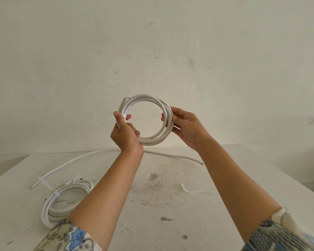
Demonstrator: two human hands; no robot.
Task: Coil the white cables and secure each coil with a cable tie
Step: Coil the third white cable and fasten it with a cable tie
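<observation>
I hold a coil of white cable [149,102] upright in the air above the table, in front of the wall. My left hand [124,132] grips its left side, where a small white cable tie [124,115] seems to wrap the strands near my thumb. My right hand [186,125] grips the coil's right side with curled fingers. One cut cable end [122,104] sticks up at the coil's upper left.
On the white table [170,205] a second coil [62,200], bound with a tie, lies at the near left. A long loose cable [76,159] curves along the far edge. A spare tie [43,182] and a short cable piece [188,191] lie flat.
</observation>
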